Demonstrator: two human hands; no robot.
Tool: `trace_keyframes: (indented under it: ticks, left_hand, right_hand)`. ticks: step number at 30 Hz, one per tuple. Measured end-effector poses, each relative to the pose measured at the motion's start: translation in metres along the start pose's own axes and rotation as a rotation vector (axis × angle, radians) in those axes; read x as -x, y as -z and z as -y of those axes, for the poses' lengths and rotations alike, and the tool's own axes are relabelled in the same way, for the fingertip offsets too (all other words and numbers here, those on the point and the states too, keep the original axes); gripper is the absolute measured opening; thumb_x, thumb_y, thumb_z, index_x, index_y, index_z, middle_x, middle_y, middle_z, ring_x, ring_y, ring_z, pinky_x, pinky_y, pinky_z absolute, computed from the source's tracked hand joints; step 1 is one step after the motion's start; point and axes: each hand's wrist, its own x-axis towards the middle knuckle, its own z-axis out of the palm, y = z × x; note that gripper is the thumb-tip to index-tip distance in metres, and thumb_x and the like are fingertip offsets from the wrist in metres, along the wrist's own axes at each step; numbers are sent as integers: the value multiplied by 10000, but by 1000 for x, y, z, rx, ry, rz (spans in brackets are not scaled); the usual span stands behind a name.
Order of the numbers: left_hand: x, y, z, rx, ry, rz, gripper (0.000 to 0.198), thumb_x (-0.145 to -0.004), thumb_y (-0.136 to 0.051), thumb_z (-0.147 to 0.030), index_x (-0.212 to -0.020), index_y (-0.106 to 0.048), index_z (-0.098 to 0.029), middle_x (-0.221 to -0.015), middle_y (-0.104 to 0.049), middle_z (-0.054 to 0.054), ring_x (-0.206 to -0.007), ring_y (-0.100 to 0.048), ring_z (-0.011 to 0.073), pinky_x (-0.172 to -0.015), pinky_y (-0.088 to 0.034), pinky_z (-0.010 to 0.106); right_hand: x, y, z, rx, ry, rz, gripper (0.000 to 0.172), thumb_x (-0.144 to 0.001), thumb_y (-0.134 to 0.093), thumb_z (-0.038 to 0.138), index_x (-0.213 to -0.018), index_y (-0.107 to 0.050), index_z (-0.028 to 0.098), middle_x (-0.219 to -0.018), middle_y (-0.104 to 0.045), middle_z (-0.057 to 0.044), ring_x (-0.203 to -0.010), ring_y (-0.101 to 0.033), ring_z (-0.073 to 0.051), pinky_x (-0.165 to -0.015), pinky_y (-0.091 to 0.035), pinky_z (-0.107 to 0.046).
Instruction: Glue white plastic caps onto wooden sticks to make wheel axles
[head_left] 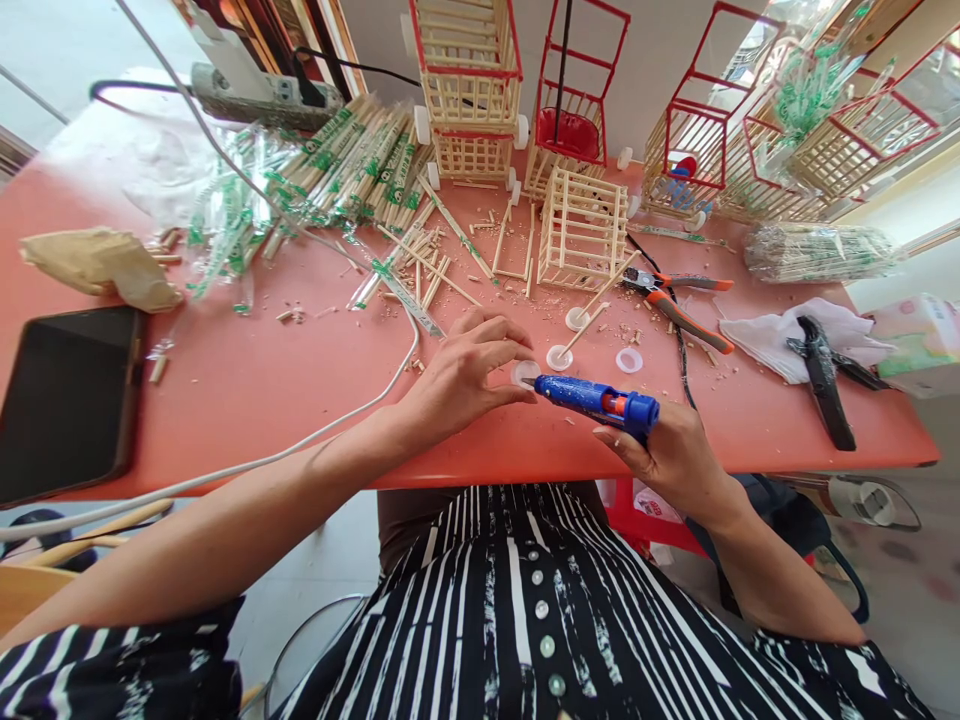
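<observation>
My right hand (679,455) grips a blue glue gun (585,395), its nozzle pointing left at a small white plastic cap (526,375). Thumb and fingertips of my left hand (480,365) are closed around that cap's edge, near the table's front. Just beyond the nozzle lies another round white cap (559,358) with a wooden stick (585,330) slanting up from it. A similar cap (577,318) with a stick sits slightly farther back. To the right is a loose cap (629,360). A small slatted crate of sticks (581,230) stands behind them.
Finished stick carts (471,90) with red-edged frames line the back. Wrapped chopsticks (352,160) are heaped at back left. Orange-handled pliers (686,300) and black cutters (823,380) lie right. A phone (71,400) is left, and a white cable (322,430) crosses the red table.
</observation>
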Motion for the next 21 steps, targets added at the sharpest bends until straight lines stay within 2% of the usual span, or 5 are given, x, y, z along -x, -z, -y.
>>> trace_keyframes:
  ticks: [8,21]
  left_hand:
    - [-1,1,-1,0,-4,5,234,-825,-845,-307,-983,-735,-174,-1093,-742,85,-1090,-627,249,-981,-515,423]
    - [0,1,-2,7,4,10,236,-827,-845,-307,-993,-744,-174,-1099,-743,95,-1100,-625,259,-982,-517,436]
  right_hand:
    - [-2,2,2,-14,-9,-9,413,-1047,-487,529,-839,-621,198,-694,-683,-29,-603,-641,-164,-565,-435,-272]
    - [-4,4,4,-7,5,-48,499,-1050,-441,582,-807,-633,190,-635,-636,-12,-527,-562,-134,-520,-386,-255]
